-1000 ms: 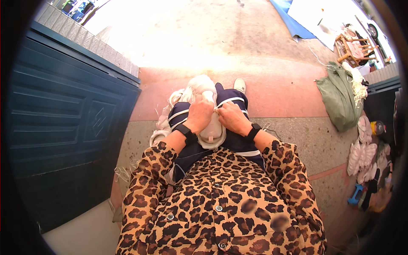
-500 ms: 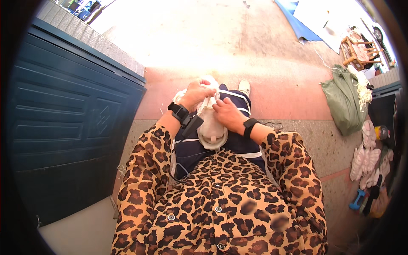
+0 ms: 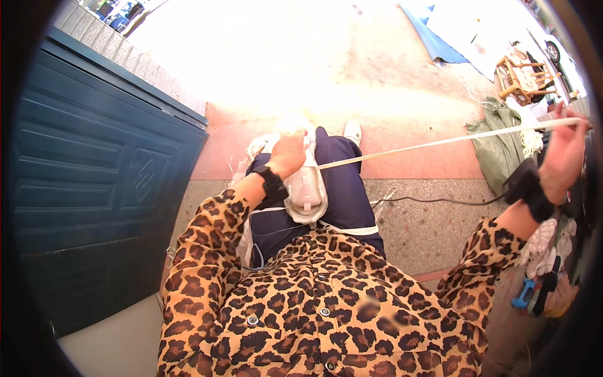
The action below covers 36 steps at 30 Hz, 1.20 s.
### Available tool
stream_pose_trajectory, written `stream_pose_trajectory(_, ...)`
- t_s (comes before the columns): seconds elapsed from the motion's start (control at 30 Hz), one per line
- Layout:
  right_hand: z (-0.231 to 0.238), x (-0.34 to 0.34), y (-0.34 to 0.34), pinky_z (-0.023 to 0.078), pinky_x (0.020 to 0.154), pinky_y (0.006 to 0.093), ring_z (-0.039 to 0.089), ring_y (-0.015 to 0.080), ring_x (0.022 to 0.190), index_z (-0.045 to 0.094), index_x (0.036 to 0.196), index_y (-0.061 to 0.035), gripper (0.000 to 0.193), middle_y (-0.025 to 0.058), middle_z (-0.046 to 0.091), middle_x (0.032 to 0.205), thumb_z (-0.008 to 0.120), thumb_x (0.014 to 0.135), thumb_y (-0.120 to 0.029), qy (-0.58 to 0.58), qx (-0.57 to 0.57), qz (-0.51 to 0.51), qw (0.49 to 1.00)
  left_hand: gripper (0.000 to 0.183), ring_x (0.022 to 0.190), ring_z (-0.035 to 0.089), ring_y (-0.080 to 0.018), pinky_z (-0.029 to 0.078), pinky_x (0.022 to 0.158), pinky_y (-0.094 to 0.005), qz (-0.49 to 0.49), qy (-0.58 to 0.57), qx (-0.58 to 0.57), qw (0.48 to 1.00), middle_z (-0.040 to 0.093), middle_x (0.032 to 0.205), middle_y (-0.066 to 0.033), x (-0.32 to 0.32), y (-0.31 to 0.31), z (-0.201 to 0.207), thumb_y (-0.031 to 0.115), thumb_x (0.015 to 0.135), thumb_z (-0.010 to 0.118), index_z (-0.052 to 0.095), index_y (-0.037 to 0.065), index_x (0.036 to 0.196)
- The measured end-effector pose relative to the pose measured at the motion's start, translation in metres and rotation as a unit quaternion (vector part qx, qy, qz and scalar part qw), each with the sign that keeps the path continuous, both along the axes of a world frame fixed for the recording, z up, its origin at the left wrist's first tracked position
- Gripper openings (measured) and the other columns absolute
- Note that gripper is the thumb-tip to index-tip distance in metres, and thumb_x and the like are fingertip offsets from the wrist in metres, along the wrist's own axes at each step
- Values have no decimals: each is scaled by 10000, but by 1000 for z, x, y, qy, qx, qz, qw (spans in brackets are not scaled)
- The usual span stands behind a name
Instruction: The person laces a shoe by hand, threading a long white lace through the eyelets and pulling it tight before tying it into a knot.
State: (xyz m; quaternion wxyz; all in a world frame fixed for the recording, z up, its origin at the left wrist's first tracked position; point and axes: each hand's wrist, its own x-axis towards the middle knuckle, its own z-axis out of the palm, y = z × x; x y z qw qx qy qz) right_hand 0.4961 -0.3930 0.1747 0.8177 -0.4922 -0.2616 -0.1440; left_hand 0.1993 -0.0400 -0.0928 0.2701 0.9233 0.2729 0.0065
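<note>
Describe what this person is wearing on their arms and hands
Both arms are covered by long, loose sleeves in a leopard print, tan with black and brown spots, part of a buttoned shirt. Each wrist carries a black band: a black wristband on the left, and a wider black wrist strap with a blocky black piece on the right. The left hand and right hand are bare, without gloves.

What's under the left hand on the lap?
The left hand presses on a white shoe resting on navy trousers. A white lace runs from it to the right hand. The hand hides the shoe's front.
</note>
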Motion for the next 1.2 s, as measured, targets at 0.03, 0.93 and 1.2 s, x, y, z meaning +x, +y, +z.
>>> stream_pose_trajectory(0.03, -24, -8, 5, 350, 993, 382, 528, 206, 897, 529, 903, -8, 163, 85, 556, 917, 449, 922, -149, 20, -47, 84, 995, 298, 911, 570, -316, 440, 784, -394, -30, -29, 16, 999, 622, 872, -157, -9, 5, 1, 143, 793, 556, 516, -12, 1044)
stream_pose_trajectory(0.93, -308, -262, 249, 497, 553, 332, 622, 265, 672, 568, 765, -7, 123, 139, 599, 705, 497, 782, -106, -367, -639, 203, 645, 303, 485, 420, -84, 328, 420, -219, 237, -83, -543, 801, 481, 621, -17, -58, 34, -10, 15, 787, 488, 437, 19, 1086)
stream_pose_trajectory(1.2, -160, -228, 223, 397, 501, 280, 455, 103, 539, 516, 698, 17, 281, 30, 489, 585, 465, 879, -192, -28, -446, 493, 746, 222, 530, 479, -79, 369, 400, -191, 264, -114, -575, 766, 488, 683, -28, -58, 34, 0, -24, 792, 495, 463, 18, 1008)
